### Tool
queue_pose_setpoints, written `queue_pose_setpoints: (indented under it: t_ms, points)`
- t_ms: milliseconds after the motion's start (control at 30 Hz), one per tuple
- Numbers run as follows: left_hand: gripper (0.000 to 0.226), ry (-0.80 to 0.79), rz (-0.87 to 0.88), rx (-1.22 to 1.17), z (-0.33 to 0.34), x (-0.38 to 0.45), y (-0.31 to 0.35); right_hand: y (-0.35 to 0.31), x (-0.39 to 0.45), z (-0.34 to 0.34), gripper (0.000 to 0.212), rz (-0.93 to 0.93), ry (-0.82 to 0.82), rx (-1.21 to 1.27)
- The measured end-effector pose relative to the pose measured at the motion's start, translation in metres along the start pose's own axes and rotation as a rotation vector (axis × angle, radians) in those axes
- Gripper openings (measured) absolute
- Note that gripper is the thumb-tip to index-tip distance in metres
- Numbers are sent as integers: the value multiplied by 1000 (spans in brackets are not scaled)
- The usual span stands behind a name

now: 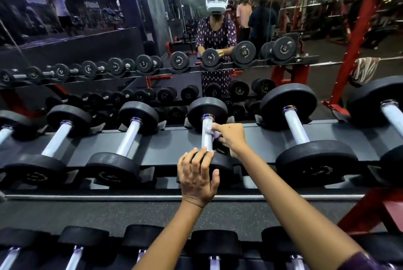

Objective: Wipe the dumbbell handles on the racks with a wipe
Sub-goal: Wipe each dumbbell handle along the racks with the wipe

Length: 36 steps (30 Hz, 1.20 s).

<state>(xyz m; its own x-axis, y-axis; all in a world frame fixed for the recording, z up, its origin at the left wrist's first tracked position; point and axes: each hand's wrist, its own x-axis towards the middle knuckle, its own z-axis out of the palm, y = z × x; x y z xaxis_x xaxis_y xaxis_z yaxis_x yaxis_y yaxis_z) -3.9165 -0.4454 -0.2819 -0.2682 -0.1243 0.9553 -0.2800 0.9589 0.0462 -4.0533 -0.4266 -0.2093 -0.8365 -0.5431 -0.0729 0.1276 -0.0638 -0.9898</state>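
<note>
Two dumbbell racks (170,136) before mirror (87,18)

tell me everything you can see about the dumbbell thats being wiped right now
The dumbbell lies on the upper rack, its handle pointing away from the camera. It has two round black heads, rubber by the look, and a silvery knurled metal handle with a shiny collar at the far end. The left hand rests over the near head, fingers spread across it. The right hand presses a pale wipe against the handle's right side. Similar dumbbells sit in cradles on both sides.
</note>
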Motion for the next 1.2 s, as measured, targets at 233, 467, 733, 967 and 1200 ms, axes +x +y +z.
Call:
queue_pose_setpoints:
  t_ms: [233, 467, 733, 967, 1200]
  points:
    - [41, -14, 5, -4, -1, 0, 1, 0, -4, 1, 11, -9, 48, 24]
    - [42, -16, 3, 2, 0, 2, 0, 1, -21, -7, 28, -25, -7, -100]
    - [43, -43, -23, 1, -3, 0, 1, 9, -41, -23, 30, 7, -193, -288]
    - [42, -58, -12, 4, -3, 0, 1, -5, -17, -11, 33, 120, -100, -123]
    - [43, -38, -8, 8, -1, 1, 1, -1, -20, -10, 41, 77, -109, -253]
